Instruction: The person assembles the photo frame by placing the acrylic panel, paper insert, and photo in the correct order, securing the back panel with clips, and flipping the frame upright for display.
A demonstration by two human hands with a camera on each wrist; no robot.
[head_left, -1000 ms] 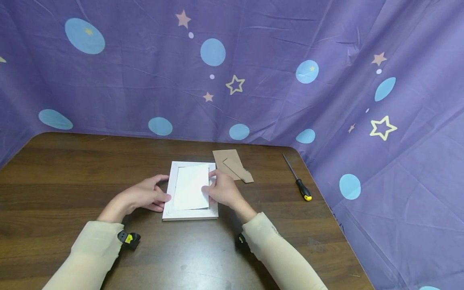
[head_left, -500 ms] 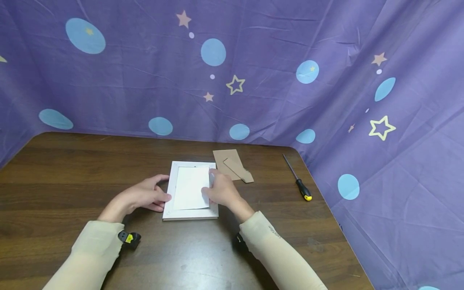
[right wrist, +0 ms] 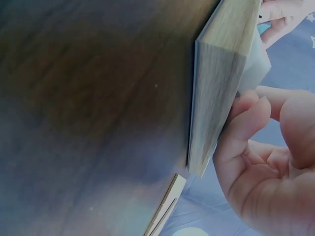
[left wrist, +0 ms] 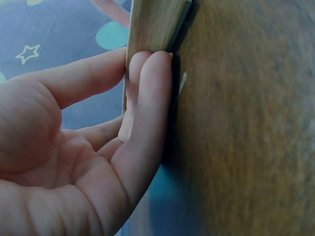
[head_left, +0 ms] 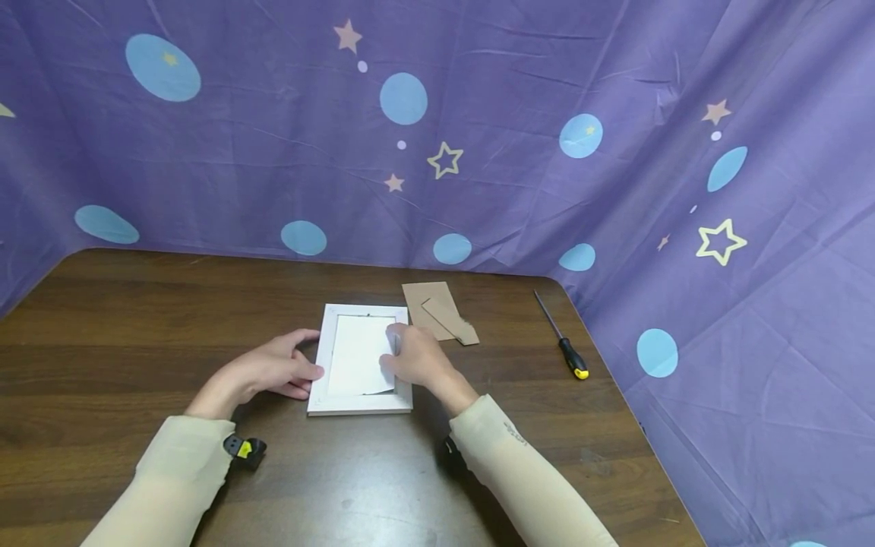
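Observation:
A white picture frame [head_left: 331,315] lies on the brown table, with a white sheet [head_left: 355,353] in its opening. My left hand [head_left: 276,366] touches the frame's left side. In the left wrist view, its fingers rest along the wooden side face [left wrist: 157,24] and the thumb tip meets the upper edge. My right hand [head_left: 420,357] pinches the sheet's right edge between thumb and fingers. The sheet's lower right corner [right wrist: 258,61] stands up from the frame in the right wrist view. The curled fingers hide part of the sheet's right edge.
Behind the frame's right corner lies a brown backing board [head_left: 425,292] with a stand leg [head_left: 444,317] on it. Farther right is a screwdriver [head_left: 567,346] with a black and yellow handle. A purple star-patterned curtain [head_left: 478,91] borders the table [head_left: 171,319] behind and at right.
The sheet's top edge has dropped inside the frame opening, while its lower right corner has risen. My right fingers have shifted slightly left along with it. The left hand stays in place.

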